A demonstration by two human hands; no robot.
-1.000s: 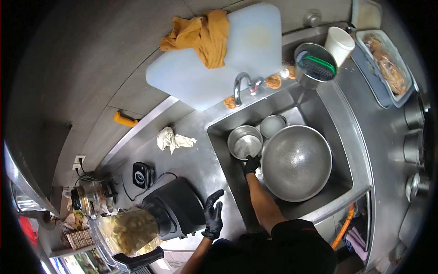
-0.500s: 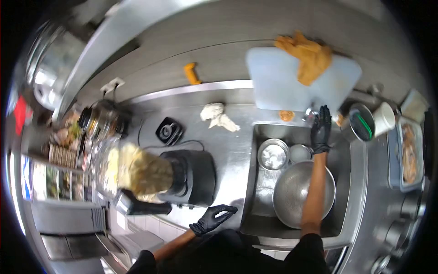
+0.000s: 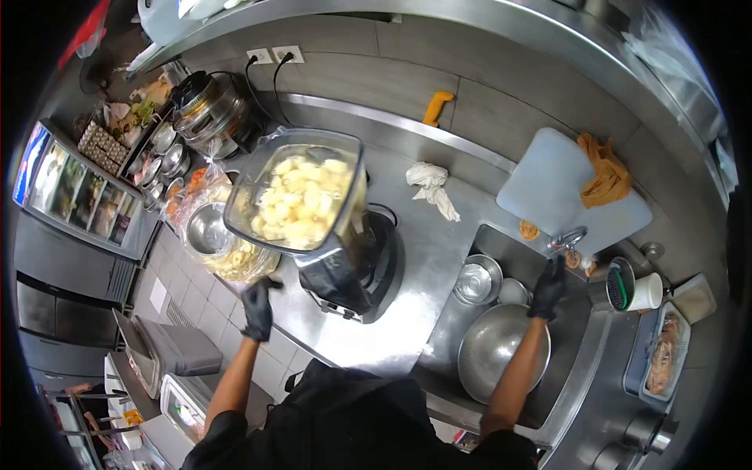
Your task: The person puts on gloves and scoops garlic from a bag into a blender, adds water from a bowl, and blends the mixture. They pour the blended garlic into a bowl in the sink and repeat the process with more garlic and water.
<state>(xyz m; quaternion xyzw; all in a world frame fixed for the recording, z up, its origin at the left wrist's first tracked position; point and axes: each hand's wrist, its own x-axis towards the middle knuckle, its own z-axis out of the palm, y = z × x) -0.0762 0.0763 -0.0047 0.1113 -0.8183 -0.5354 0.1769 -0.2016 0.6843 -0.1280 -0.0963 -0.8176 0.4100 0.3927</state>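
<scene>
My right hand [image 3: 548, 291], in a black glove, reaches over the sink [image 3: 446, 342], its fingers stretched out just below the faucet [image 3: 567, 238]. Under that forearm a large metal bowl [image 3: 489, 352] lies in the sink, beside a smaller metal pot [image 3: 478, 280]. My left hand [image 3: 258, 309], also gloved, is at the counter's front edge with thumb and fingers apart, holding nothing. It is close to a plastic bag of pale pieces [image 3: 244, 262] with a metal bowl [image 3: 210, 229] on top. A blender jar [image 3: 337, 227] full of pale yellow chunks stands upright on its black base [image 3: 384, 270].
A crumpled white cloth [image 3: 429, 185] lies behind the blender. A white cutting board [image 3: 540, 176] leans on the wall, with an orange cloth [image 3: 607, 174] over it. Right of the sink are a white cup [image 3: 645, 291], a metal container [image 3: 603, 294] and a food tub [image 3: 666, 356].
My view has swung left, bringing the bag and the metal bowl on it into sight. My left hand has moved left and forward toward the bag. My right hand stays near the faucet.
</scene>
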